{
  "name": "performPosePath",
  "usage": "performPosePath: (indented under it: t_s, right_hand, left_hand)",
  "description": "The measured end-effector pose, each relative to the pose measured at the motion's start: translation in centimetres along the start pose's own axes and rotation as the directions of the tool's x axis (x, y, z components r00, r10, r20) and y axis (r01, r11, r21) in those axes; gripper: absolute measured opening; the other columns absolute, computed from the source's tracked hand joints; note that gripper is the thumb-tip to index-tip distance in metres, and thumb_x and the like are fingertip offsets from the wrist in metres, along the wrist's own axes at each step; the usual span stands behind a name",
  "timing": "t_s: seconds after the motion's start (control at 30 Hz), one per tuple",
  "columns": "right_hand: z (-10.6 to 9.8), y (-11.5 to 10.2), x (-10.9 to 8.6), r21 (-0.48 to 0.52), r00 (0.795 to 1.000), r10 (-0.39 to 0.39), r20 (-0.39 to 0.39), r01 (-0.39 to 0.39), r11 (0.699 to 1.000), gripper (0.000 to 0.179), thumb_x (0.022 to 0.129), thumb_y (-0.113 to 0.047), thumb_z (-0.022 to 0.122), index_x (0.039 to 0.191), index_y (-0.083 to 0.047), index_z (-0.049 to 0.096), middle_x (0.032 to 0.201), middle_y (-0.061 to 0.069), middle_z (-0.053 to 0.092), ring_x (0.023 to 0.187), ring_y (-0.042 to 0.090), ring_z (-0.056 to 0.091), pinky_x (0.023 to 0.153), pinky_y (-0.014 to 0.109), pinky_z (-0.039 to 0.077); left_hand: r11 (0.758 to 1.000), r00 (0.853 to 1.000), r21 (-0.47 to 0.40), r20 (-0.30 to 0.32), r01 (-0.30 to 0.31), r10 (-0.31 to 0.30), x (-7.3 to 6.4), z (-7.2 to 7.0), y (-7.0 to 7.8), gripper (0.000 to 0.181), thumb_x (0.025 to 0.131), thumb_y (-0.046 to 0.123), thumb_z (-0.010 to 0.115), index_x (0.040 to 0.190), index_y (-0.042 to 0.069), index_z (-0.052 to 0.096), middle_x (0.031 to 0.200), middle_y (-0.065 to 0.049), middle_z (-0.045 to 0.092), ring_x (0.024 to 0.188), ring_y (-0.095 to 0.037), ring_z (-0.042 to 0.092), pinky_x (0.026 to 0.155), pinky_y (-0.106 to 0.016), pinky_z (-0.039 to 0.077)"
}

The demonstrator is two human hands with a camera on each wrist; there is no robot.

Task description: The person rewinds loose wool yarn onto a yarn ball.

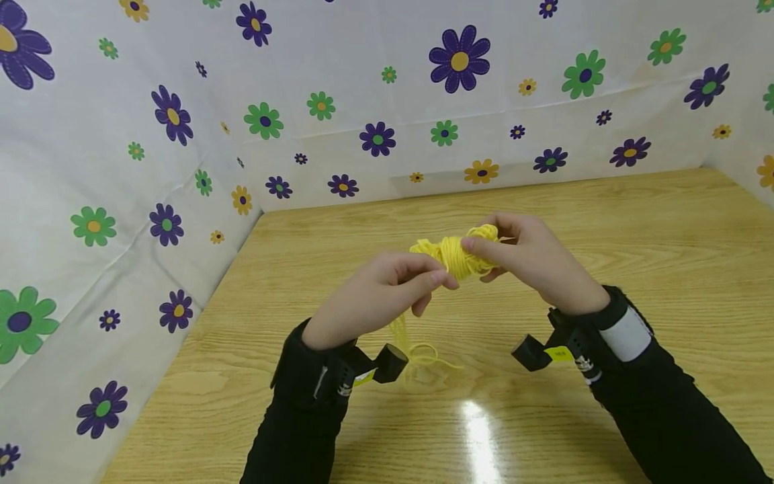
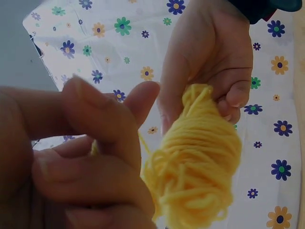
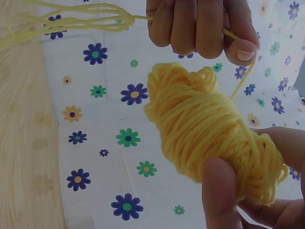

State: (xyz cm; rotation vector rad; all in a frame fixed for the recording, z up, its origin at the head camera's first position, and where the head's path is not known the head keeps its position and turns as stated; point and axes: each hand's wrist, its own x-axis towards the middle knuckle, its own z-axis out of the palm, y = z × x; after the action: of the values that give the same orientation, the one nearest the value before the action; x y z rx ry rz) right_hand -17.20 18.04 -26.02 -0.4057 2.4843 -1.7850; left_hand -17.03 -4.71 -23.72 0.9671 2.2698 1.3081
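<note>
A bundle of yellow yarn [image 1: 453,255], wound thickly round its middle with loops at both ends, is held in the air above the table. My right hand [image 1: 538,259] grips its right end between thumb and fingers. Just left of the bundle, my left hand [image 1: 387,289] pinches a single strand [image 3: 248,76] leading off it, clearly seen in the right wrist view. The left fingers [image 3: 183,28] are curled, and the strand passes through them. From below that hand, loose yarn [image 1: 399,329] hangs in loops toward the tabletop. In the left wrist view, the bundle [image 2: 200,167] partly hides the right fingers.
Beneath both hands spreads a wood-grain table [image 1: 314,255]. A white cloth with printed flowers [image 1: 351,60] stands as a wall at its back and left side. Small black cameras [image 1: 392,363] are strapped to both wrists.
</note>
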Motion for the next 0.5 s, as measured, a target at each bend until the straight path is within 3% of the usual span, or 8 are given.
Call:
performPosePath:
  t_s: [0.5]
  right_hand:
    - [-0.20,-0.31,-0.38,0.178,0.997,-0.039,-0.067,0.050,0.983,0.037,0.103,-0.025,0.055,0.122,0.008,0.054,0.106,0.007,0.061,0.090,0.014,0.065,0.078,0.028,0.057]
  left_hand:
    - [1.000,0.998,0.023,0.055,-0.010,0.009,0.47,0.50,0.06,0.027,0.106,0.010,0.046,0.114,-0.004,0.068,0.068,-0.002,0.053,0.057,-0.016,0.035,0.056,-0.025,0.028]
